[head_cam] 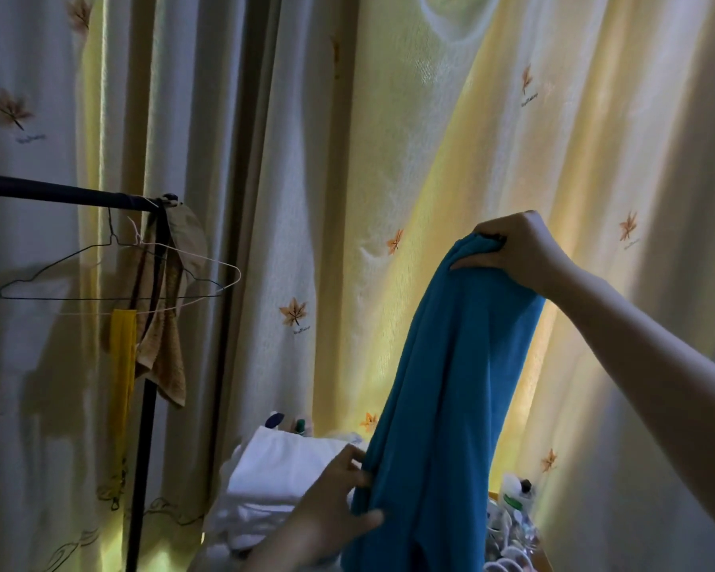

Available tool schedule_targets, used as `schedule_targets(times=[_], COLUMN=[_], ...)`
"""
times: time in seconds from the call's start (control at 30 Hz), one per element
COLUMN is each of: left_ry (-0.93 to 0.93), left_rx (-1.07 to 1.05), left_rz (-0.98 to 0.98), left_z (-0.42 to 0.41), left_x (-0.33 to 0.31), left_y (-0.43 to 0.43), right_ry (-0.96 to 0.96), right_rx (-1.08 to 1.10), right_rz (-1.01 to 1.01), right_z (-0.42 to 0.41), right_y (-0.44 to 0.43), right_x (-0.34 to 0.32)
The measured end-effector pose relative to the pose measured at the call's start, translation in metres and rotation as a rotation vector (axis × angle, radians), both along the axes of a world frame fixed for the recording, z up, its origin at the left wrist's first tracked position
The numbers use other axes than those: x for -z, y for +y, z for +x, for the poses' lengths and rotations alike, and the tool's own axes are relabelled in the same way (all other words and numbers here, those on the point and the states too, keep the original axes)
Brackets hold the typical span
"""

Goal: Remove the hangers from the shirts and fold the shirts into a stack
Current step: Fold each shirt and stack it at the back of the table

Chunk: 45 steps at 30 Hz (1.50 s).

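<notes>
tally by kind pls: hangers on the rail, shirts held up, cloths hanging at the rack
Wire hangers on the rail: 2 (dark hanger, white hanger)
Shirts held up: 1 (blue shirt)
Hanging cloths: 2 (yellow cloth, brown towel)
Total: 5

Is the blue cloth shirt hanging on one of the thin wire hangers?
No, the right hand grips the blue cloth shirt by its top; both thin wire hangers hang apart from it on the black rail.
</notes>
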State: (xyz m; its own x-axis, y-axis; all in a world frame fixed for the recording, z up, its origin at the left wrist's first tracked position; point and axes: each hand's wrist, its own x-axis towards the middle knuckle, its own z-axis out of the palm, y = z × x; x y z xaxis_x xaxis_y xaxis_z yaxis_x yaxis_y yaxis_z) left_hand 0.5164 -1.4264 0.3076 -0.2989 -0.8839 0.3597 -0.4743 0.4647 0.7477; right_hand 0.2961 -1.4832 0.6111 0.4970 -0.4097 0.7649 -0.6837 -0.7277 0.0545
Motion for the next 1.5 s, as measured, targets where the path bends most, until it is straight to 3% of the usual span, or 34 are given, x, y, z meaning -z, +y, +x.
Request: schedule_targets(times=[0.13, 0.27, 0.33, 0.4, 0.53, 0.63, 0.7, 0.83, 0.9, 1.03, 1.23, 1.5], left_ry=[0.26, 0.213, 0.125, 0.08, 0.063, -0.071, -0.053, -0.097, 0.013, 0.285, 0.587, 0.533], left_rx=[-0.224, -0.22, -0.325, -0.425, -0.396, -0.367, -0.323, -0.34, -0.347, -0.406, -0.436, -0.46], left_rz=[-0.179, -0.348, -0.427, -0.394, -0.367, -0.186, -0.104, -0.17, -0.246, -0.135, -0.12, -0.172], left_z=[0.004, -0.022, -0.034, -0.038, -0.033, -0.03, -0.036, -0.043, -0.033, 0.019, 0.101, 0.155], left_x=[0.031, 0.039, 0.037, 0.032, 0.045, 0.073, 0.083, 0.074, 0.075, 0.062, -0.009, -0.061], left_y=[-0.001, 0.004, -0.003, -0.011, -0.019, -0.018, -0.019, -0.024, -0.025, -0.024, -0.039, -0.015], right_ry=[-0.079, -0.095, -0.096, -0.095, -0.091, -0.116, -0.128, -0.135, -0.157, -0.195, -0.233, -0.323], right_rx=[-0.008, -0.01, -0.023, -0.026, 0.004, 0.003, 0.002, 0.017, 0.035, 0.131, 0.211, 0.18], right_rz=[0.023, 0.069, 0.07, 0.073, 0.088, 0.094, 0.104, 0.093, 0.091, 0.123, 0.198, 0.202], right_z=[-0.01, -0.012, -0.012, -0.012, -0.017, -0.025, -0.027, -0.029, -0.037, -0.058, -0.069, -0.068], right_y=[-0.005, -0.008, -0.008, -0.007, -0.009, -0.01, -0.01, -0.009, -0.01, -0.017, -0.026, -0.033], right_x=[0.003, 0.003, 0.003, 0.003, 0.003, 0.006, 0.006, 0.002, 0.001, 0.005, 0.017, 0.024])
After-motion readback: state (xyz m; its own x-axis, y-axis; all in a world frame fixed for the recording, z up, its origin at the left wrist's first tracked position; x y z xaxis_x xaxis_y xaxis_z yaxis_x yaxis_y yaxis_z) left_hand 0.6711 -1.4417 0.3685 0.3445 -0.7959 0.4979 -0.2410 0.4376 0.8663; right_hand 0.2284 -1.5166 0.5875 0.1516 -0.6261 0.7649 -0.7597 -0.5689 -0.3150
